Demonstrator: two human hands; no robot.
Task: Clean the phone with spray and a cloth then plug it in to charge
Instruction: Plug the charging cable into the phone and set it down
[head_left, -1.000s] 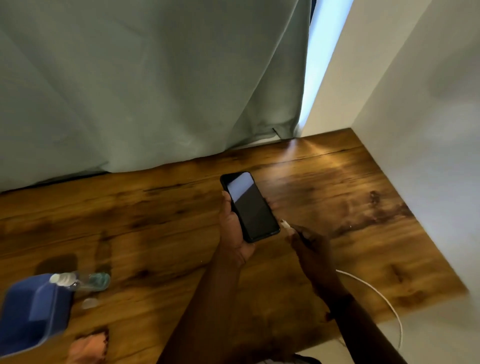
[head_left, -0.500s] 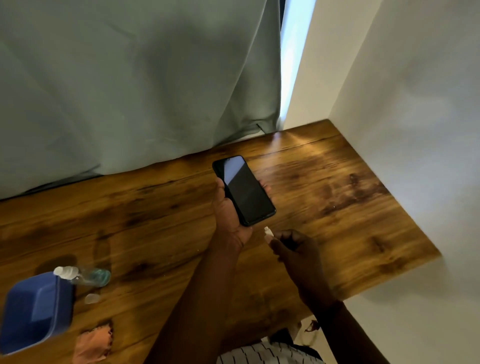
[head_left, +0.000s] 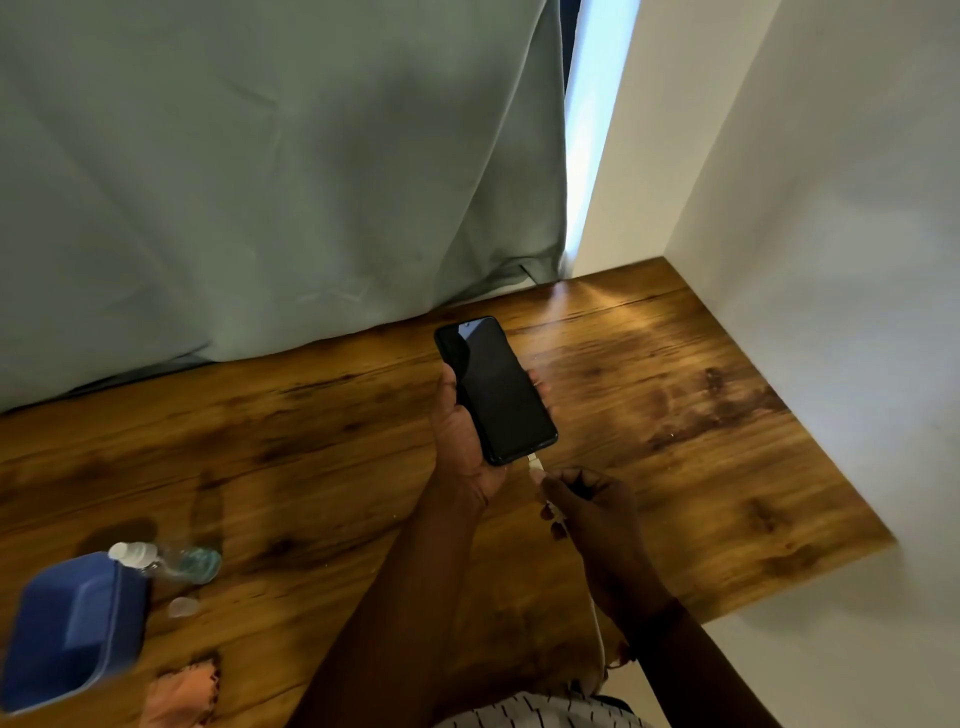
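Backdrop: grey-green curtain (head_left: 260, 182) down to the far edge of the wooden table (head_left: 701, 426); white wall (head_left: 841, 260) along the right side.

At the near left of the table, well apart from the work: blue box (head_left: 72, 623), spray bottle (head_left: 176, 562) lying on its side just beside it, small clear cap-like piece (head_left: 183, 606) near, pink cloth (head_left: 182, 693) at the near edge. Judged: cleaning finished, charging step in hand.

Above table centre: left hand (head_left: 462, 441) curled round the phone (head_left: 498, 389), thumb on the left edge, fingertips showing past the right edge. Screen up and dark. Long axis of phone from far-left to near-right, port end toward the body.

Right hand (head_left: 597, 514) just below that end, thumb and forefinger pinched on the white plug (head_left: 533, 461), other fingers curled. White cable (head_left: 598, 639) trailing from under the hand toward the lap.

Plug tip at the bottom edge of the phone, roughly in line with the long axis. Merely touching or partly seated: cannot tell, too small and soft here. Right hand the nearer to the port. Nothing between plug and port.

Next, as judged: short push along the long axis, left hand bracing. Risk: skewed entry if plug tilted.
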